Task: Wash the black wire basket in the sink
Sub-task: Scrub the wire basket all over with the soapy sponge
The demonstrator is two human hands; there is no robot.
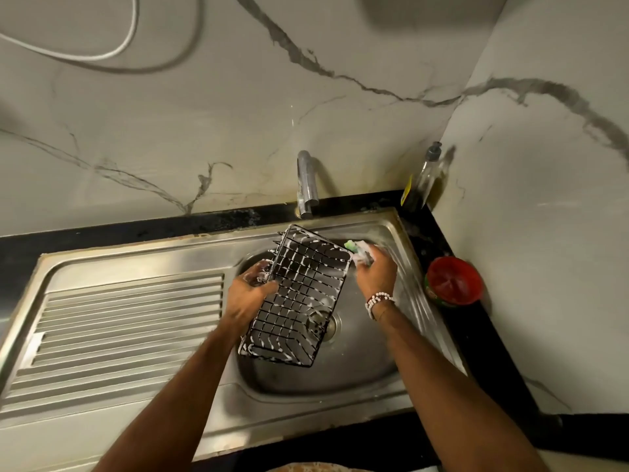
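Head view looks down on the black wire basket [299, 294], held tilted over the bowl of the sink [340, 376], its far end raised toward the tap [306, 183] and its near end low above the drain [328, 323]. White foam clings along many of its thin rods, so the soaping looks well advanced; I see no water running from the tap, and by my judgement the rinse is what remains. The left hand [250, 291] grips the basket's left edge, fingers [269, 287] curled closed around the wire. The right hand [376, 270] is closed on a soapy green scrubbing sponge [357, 248] pressed at the basket's far right corner.

The basket is a rectangular grid of rigid, coated wire with shallow sides. The sink is brushed stainless steel with a ribbed draining board [129, 321] on the left. On the dark tabletop [452, 335] stand a red tub [454, 281] and, in the corner, a pump bottle [425, 178]. Veined marble-look walls [204, 114] rise behind.
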